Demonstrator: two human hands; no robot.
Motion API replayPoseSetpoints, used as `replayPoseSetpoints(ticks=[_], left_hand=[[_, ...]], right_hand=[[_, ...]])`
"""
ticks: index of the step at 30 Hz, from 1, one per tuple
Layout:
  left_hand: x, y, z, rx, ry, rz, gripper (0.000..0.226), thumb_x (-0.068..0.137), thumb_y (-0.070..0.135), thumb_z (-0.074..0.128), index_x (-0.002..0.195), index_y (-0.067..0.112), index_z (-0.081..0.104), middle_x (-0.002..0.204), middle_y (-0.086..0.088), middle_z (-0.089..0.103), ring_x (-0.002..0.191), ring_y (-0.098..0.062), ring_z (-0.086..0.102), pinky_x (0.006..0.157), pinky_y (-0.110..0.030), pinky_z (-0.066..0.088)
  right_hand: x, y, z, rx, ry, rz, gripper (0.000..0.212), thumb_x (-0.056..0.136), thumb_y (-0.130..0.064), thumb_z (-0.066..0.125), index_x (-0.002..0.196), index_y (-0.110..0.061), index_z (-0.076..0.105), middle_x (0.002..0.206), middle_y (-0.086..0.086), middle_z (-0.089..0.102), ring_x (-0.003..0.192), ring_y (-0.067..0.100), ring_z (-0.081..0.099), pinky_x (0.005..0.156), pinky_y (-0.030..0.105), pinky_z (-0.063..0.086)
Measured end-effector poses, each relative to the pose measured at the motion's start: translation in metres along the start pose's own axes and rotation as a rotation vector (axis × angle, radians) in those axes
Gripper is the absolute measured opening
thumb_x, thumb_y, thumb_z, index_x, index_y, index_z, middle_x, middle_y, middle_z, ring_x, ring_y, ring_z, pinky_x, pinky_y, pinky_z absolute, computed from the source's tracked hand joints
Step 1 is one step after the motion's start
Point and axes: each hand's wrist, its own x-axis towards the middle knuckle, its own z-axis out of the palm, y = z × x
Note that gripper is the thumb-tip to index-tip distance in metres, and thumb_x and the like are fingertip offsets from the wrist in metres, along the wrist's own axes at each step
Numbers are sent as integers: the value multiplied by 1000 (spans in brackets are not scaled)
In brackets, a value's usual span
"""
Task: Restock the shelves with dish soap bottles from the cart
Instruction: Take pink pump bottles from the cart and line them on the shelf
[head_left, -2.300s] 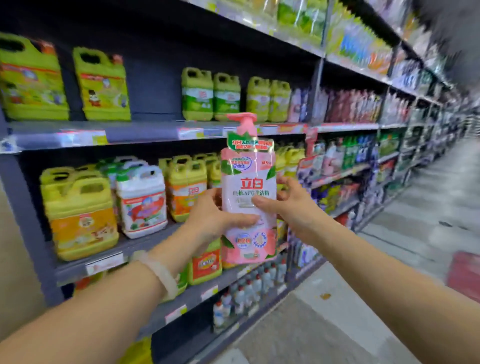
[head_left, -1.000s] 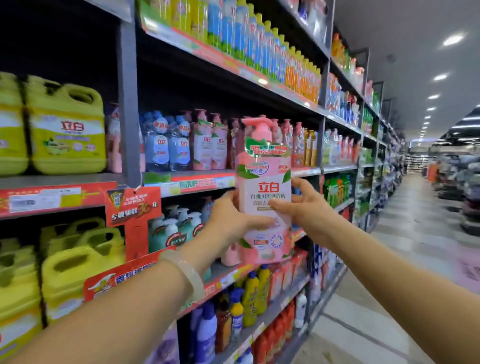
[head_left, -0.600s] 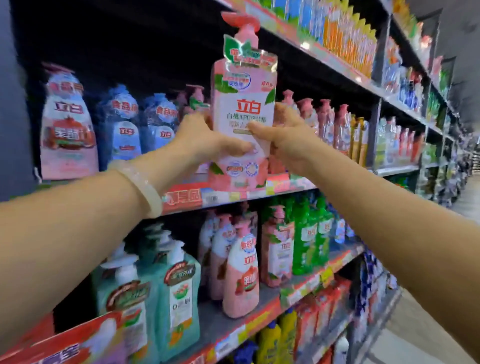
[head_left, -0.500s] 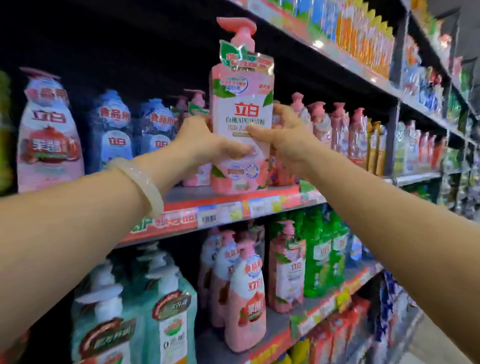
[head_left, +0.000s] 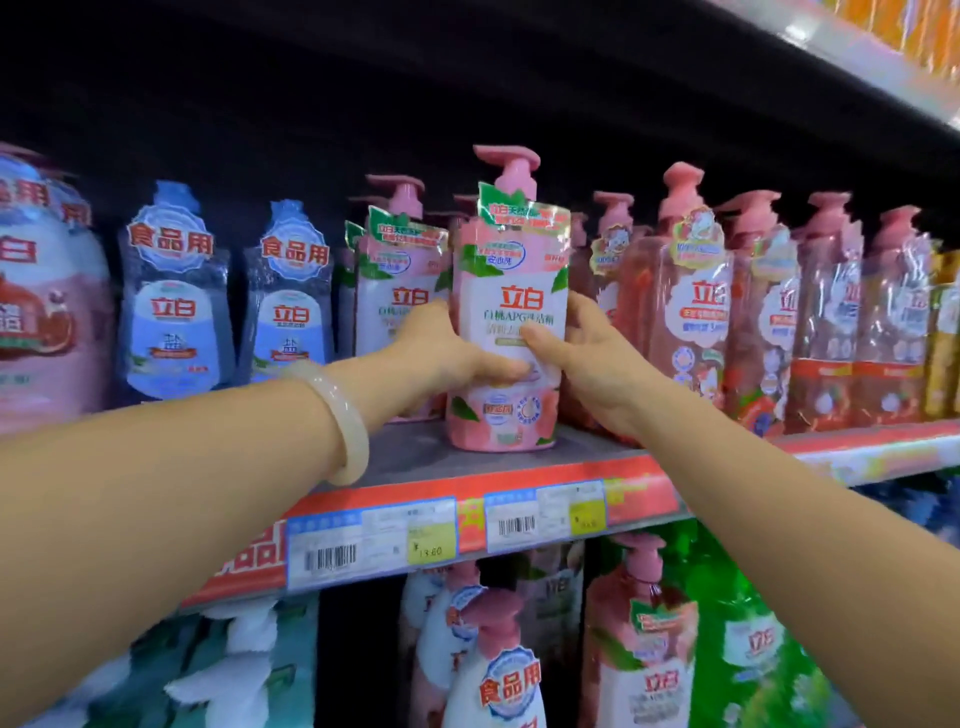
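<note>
I see the pink soap bottle (head_left: 506, 317) standing upright on the grey shelf (head_left: 415, 462), its base near the front edge, with a matching pink bottle (head_left: 400, 280) just behind to its left. Its contents are hidden by the printed wrap. My left hand (head_left: 447, 353) and right hand (head_left: 587, 358) clasp its middle from either side, thumbs across the label.

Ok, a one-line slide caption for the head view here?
Both hands, left and right, set a pink pump bottle upright on the shelf beside matching bottles.
</note>
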Motion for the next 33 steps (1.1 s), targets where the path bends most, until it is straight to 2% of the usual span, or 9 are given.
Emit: replayPoseSetpoints(ticks=[3,7,11,16,19,24,27,29,33], left_hand=[[3,0,10,49,58,-8,56,61,20,87,109,12,59,110,-1,68,100,-19,65,90,-35,53],[5,-1,23,143,152,-20,44,67,26,83,103,20,58,109,-3,67,99,-21,65,87,-35,54],[9,1,34,209,240,-53,55,68,30,83,114,11,61,112,-4,67,102,-22,64,90,-37,53],[12,-3,36,223,208,-81,55,61,16,87,109,12,61,109,-6,69,98,-23,66,89,-39,54],[15,-8,37,235,227,-71,58,57,16,89,108,12,62,107,-4,70,96,-22,66,88,-40,55],[19,-14,42,243,231,-72,67,62,19,87,120,13,54,115,-6,66,102,-25,64,89,-42,53],[20,-14,43,232,203,-75,69,68,18,83,126,13,47,121,-5,62,107,-24,60,94,-37,50],[18,-13,43,228,194,-71,68,71,16,81,129,12,45,121,-3,60,108,-21,58,89,-29,47],[12,-9,45,195,171,-59,67,75,10,77,132,10,41,119,-2,58,99,-12,52,84,-21,41]], right_hand=[[16,17,-3,-93,14,94,53,90,-32,61,134,-11,41,127,8,59,114,26,59,100,46,47],[30,24,1,-133,52,183,52,88,-43,59,127,-10,47,122,8,62,107,26,62,94,45,50],[35,27,0,-126,32,232,55,90,-46,54,132,-12,41,127,4,57,113,27,57,85,39,44],[38,30,0,-92,46,218,51,92,-43,54,131,-13,41,128,7,57,114,28,57,89,41,46],[39,32,0,-91,64,208,50,92,-42,53,129,-12,40,128,9,57,114,29,57,97,47,47],[39,32,2,-105,87,181,46,92,-42,53,127,-13,45,124,6,60,110,28,59,83,37,46],[40,32,1,-94,87,175,46,93,-40,53,127,-10,47,121,2,60,106,24,59,82,35,46],[38,29,2,-89,96,187,45,94,-38,52,128,-10,45,117,2,57,102,22,57,78,32,42],[34,24,2,-95,91,206,48,95,-37,51,132,-9,41,128,9,57,111,27,58,72,30,40]])
